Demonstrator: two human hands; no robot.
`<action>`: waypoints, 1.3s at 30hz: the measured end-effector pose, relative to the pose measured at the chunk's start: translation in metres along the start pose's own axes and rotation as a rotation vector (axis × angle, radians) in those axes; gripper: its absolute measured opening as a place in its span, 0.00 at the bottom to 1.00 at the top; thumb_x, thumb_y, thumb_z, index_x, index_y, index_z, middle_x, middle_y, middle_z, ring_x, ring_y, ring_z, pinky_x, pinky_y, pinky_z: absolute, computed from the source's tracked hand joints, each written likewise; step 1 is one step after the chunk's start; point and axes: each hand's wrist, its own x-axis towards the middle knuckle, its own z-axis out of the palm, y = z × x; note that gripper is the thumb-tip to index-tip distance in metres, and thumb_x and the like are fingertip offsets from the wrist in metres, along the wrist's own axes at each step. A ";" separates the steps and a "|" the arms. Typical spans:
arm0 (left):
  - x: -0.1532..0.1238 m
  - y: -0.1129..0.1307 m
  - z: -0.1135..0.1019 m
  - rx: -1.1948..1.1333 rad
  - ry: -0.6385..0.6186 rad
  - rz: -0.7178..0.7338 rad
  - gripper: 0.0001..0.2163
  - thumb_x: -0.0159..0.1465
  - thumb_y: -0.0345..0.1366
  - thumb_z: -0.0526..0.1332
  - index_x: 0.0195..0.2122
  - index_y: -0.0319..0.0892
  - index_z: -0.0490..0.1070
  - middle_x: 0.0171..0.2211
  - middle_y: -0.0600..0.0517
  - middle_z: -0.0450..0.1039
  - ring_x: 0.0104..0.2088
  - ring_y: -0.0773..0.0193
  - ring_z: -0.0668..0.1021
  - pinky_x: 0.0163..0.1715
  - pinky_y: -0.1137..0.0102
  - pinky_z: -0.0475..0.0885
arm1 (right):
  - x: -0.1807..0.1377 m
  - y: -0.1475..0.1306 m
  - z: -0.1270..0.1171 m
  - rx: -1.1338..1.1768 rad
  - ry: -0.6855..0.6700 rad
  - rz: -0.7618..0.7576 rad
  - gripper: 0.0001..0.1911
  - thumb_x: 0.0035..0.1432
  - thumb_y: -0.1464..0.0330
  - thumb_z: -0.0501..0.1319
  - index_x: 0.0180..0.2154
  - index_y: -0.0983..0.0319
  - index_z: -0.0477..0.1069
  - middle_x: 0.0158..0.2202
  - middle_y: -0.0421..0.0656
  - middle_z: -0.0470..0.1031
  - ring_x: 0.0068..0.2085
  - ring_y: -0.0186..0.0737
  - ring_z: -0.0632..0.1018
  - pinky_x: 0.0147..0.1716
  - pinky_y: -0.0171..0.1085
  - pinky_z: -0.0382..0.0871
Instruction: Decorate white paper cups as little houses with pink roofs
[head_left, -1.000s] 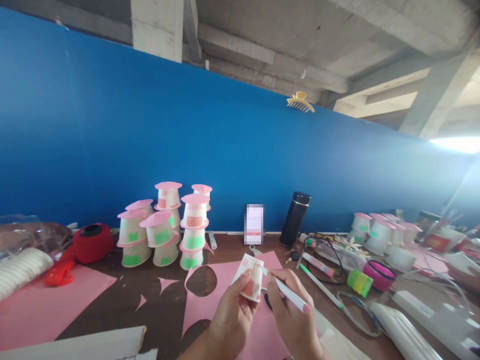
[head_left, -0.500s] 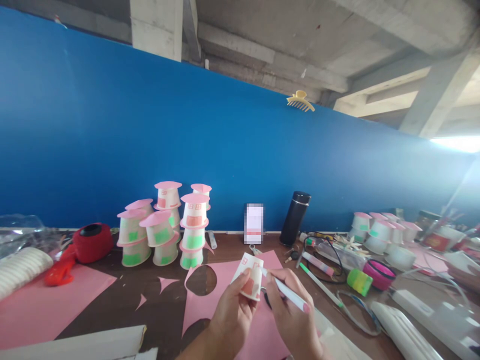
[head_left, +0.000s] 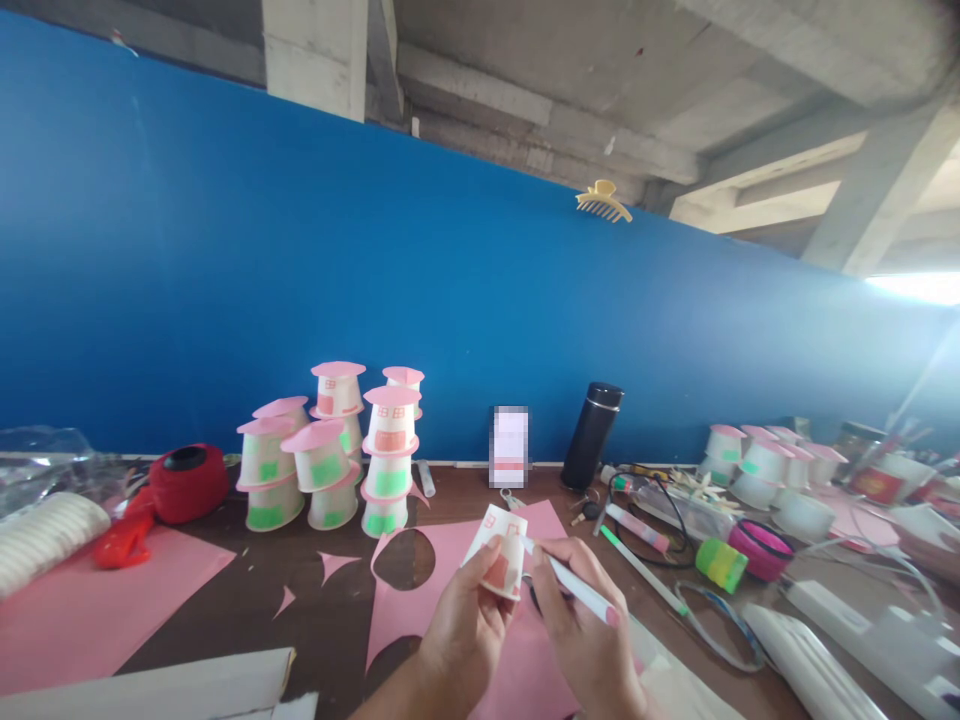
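blue wall point(head_left: 450, 260); left hand point(head_left: 466, 622) curled round cup point(head_left: 507, 562), right hand point(head_left: 589, 640) pinching marker point(head_left: 585, 591) (screen point(head_left: 509, 440) blurred)

Covered, cropped and blurred parts across the desk point(head_left: 225, 630)
The left hand point(head_left: 469, 610) hides part of the cup point(head_left: 511, 545); the tip of the pen point(head_left: 583, 590) is too small to make out. The right hand point(head_left: 589, 610) mostly covers a dark object point(head_left: 535, 597). The phone point(head_left: 509, 447) is pixelated. The left edge crops the stack of cups point(head_left: 52, 540).
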 end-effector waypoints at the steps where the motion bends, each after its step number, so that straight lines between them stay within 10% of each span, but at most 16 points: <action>1: -0.001 0.000 0.001 -0.003 0.003 0.005 0.10 0.60 0.33 0.64 0.42 0.35 0.73 0.39 0.45 0.78 0.36 0.62 0.78 0.37 0.69 0.72 | 0.000 0.000 0.000 -0.004 0.000 -0.002 0.04 0.63 0.68 0.58 0.36 0.58 0.71 0.31 0.39 0.75 0.31 0.36 0.76 0.34 0.32 0.69; 39: -0.002 0.002 0.004 -0.020 0.018 -0.001 0.09 0.58 0.32 0.66 0.39 0.36 0.74 0.35 0.48 0.79 0.32 0.66 0.79 0.33 0.73 0.70 | -0.002 -0.004 0.005 0.035 -0.001 0.035 0.05 0.62 0.67 0.59 0.33 0.59 0.71 0.28 0.39 0.74 0.28 0.35 0.76 0.31 0.31 0.71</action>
